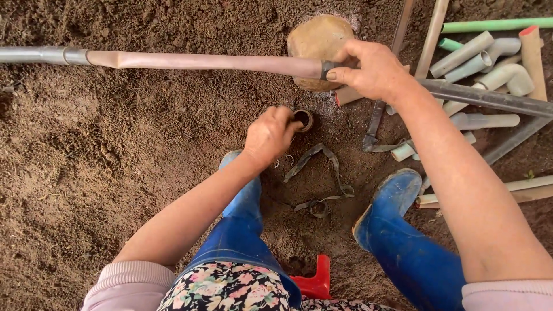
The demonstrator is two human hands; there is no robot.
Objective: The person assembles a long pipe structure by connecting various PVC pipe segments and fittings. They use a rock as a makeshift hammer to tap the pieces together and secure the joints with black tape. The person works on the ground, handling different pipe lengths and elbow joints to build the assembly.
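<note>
A long flattened hose (pixel 190 61) runs in from the left over bare soil (pixel 86 161) to the stone (pixel 318 40). Just below the stone, the left hand (pixel 269 133) is curled around a short pipe stub (pixel 303 120) standing in the dirt, fingers closed on its rim. Beside the stone, the right hand (pixel 373 70) pinches the hose's end shut-fisted. The limp hose could sag or slip free, and loose soil may fall into the open stub. Right of the stone, stacked pipes (pixel 489 63) crowd the ground; the left side lies open.
</note>
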